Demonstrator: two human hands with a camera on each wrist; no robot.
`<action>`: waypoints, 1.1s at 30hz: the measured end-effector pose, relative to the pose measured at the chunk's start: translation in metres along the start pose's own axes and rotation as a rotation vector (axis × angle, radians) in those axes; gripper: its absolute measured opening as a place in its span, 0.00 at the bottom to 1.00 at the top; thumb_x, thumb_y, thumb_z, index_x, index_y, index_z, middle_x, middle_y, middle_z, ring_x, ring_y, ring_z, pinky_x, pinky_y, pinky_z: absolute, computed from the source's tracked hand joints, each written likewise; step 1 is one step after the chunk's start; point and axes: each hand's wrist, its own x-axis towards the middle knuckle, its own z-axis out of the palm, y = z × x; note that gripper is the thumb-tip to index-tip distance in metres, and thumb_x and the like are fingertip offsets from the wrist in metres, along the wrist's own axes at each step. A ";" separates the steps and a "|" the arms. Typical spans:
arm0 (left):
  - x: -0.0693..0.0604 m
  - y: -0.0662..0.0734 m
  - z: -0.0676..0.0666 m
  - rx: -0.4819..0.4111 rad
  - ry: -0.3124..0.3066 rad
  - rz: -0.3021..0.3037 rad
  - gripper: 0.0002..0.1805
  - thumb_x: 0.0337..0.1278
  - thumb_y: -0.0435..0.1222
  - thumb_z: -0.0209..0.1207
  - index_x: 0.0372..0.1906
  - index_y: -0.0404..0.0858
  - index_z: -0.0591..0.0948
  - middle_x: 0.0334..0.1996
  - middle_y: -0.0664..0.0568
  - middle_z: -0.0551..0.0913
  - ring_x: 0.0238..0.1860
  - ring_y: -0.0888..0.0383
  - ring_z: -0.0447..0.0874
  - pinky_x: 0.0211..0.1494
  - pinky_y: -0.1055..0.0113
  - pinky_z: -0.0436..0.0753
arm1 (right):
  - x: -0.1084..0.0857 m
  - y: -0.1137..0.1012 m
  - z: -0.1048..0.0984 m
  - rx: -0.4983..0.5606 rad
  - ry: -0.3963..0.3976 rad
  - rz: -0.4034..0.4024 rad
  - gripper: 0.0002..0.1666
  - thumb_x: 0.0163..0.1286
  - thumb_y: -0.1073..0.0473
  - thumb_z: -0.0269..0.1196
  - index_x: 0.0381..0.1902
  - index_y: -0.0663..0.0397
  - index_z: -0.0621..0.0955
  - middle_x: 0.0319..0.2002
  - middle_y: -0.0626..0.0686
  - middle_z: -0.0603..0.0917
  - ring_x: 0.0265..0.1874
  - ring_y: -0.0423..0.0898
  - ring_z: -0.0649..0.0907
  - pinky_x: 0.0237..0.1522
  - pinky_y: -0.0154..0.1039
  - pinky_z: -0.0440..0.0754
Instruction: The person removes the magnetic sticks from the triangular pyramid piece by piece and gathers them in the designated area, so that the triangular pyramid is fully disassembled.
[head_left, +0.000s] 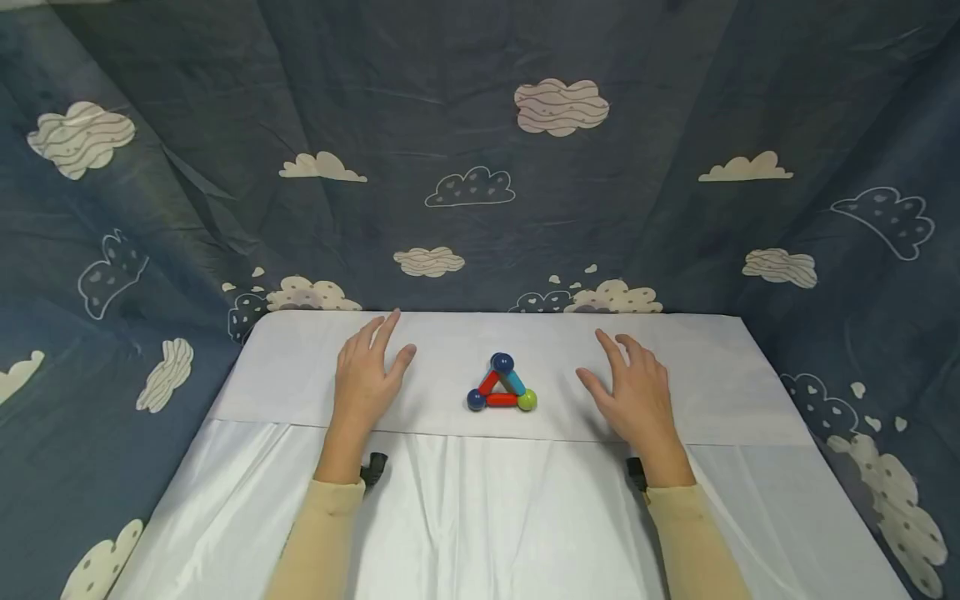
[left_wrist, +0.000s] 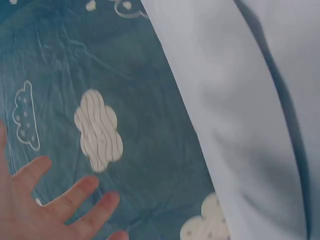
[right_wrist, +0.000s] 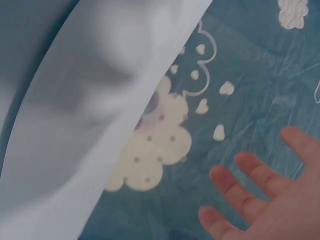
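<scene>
A small triangle of magnetic-looking pieces lies at the middle of the white table: a red bar [head_left: 502,400] along its near side, a dark blue ball [head_left: 476,400] at left, a green ball [head_left: 527,400] at right, and a blue ball [head_left: 502,363] at the far corner. To its left is the left hand [head_left: 366,379], fingers spread, holding nothing; the right hand [head_left: 637,392] is likewise spread to its right. Neither touches the triangle. Spread fingers of the left hand [left_wrist: 55,212] and right hand [right_wrist: 270,195] show in the wrist views.
White cloth [head_left: 465,508] covers the table, with a fold line across it. A dark blue curtain [head_left: 450,108] printed with clouds hangs behind and at both sides. Black straps or mounts [head_left: 373,469] sit at both wrists.
</scene>
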 end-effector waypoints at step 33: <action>-0.005 0.060 0.105 -0.696 -0.373 -0.062 0.31 0.68 0.50 0.69 0.73 0.54 0.77 0.52 0.51 0.88 0.52 0.54 0.87 0.60 0.53 0.86 | 0.003 -0.074 0.072 1.198 -0.507 0.358 0.31 0.78 0.52 0.66 0.72 0.52 0.70 0.27 0.55 0.88 0.13 0.41 0.80 0.18 0.34 0.79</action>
